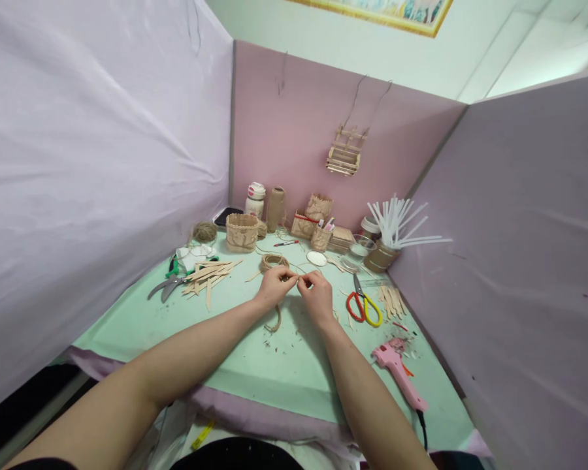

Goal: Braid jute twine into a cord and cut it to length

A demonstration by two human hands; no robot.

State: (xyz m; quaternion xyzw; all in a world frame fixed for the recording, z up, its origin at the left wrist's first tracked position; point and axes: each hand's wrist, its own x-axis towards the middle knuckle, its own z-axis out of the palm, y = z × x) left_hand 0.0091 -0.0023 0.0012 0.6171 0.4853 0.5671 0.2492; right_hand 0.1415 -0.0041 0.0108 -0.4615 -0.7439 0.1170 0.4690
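My left hand (274, 285) and my right hand (316, 294) meet above the middle of the green table (255, 365), fingertips pinched together on a strand of jute twine (276, 320). The twine hangs down from my left hand and curls on the table. A small coil of the same twine (273, 262) lies just behind my hands. Both hands are closed in a pinch.
Wooden craft sticks (210, 274) and pliers (169, 282) lie at the left. Scissors with red and yellow handles (362, 303) and a pink glue gun (399, 373) lie at the right. Twine-wrapped baskets, a bottle, a glass and a cup of white sticks (389, 238) line the back. Purple partitions enclose the table.
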